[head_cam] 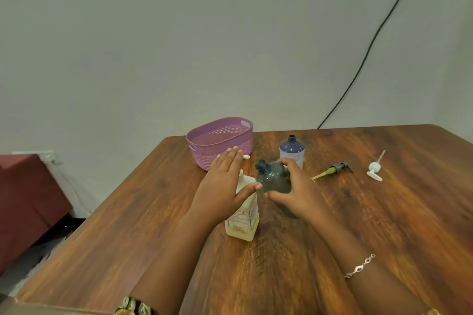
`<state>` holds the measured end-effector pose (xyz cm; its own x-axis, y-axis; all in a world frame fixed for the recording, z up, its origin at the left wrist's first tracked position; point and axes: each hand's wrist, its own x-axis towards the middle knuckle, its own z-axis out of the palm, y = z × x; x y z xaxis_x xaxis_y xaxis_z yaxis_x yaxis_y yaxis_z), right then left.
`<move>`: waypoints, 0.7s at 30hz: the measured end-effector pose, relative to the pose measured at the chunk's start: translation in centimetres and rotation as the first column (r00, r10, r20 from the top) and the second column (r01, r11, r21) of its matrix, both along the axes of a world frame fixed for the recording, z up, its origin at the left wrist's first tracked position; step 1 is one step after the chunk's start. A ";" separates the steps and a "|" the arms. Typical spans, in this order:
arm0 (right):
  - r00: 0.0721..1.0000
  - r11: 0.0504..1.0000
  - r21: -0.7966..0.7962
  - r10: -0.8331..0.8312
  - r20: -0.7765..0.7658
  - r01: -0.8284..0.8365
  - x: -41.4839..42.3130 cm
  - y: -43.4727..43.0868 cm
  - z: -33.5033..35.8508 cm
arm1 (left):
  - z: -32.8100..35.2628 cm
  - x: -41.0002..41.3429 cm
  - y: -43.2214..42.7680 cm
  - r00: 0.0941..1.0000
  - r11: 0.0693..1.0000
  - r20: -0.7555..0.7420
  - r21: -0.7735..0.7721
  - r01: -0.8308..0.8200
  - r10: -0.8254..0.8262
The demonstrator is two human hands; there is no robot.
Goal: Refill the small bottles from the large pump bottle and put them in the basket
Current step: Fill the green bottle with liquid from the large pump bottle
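Observation:
A large white pump bottle point(243, 220) stands mid-table, its nozzle point(246, 157) poking out past my left hand point(222, 184), which lies flat with straight fingers over the pump head. My right hand point(299, 192) grips a dark grey small bottle point(272, 178), uncapped and tilted with its open neck towards the pump nozzle. A second small bottle point(291, 151), blue-topped with a pale lower half, stands uncapped behind it. The purple perforated basket point(202, 143) sits at the table's far left corner; nothing shows inside it.
Two removed pump caps lie on the table point(384, 225) to the right: a grey one with a yellow tube point(335, 169) and a white one point(374, 170). A black cable point(371, 43) runs down the wall. A maroon seat point(28, 194) stands left of the table.

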<state>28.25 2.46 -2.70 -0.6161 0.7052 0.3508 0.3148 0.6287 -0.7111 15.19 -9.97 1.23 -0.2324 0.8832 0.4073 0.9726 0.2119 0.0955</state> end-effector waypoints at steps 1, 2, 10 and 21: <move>1.000 1.000 -0.001 -0.005 0.006 0.005 -0.1 0.0 0.1 | -0.1 0.1 0.0 1.000 1.000 -0.001 0.009 -0.007 0.007; 1.000 1.000 -0.002 -0.007 0.012 0.007 -0.2 0.1 0.3 | -0.2 0.2 0.1 1.000 1.000 -0.004 0.017 -0.012 0.012; 0.998 1.000 0.014 -0.012 0.069 0.011 -1.0 0.4 1.0 | -1.1 0.5 0.6 0.999 0.994 -0.008 0.100 -0.034 0.035; 0.996 0.999 0.048 0.011 0.093 -0.016 -1.2 0.2 1.7 | -0.9 0.3 1.0 1.000 0.993 0.028 0.118 -0.009 0.006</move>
<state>27.07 2.67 -1.03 -0.6569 0.6802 0.3253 0.3693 0.6664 -0.6478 15.52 -9.01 0.32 -0.2513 0.8277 0.5018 0.9677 0.2049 0.1467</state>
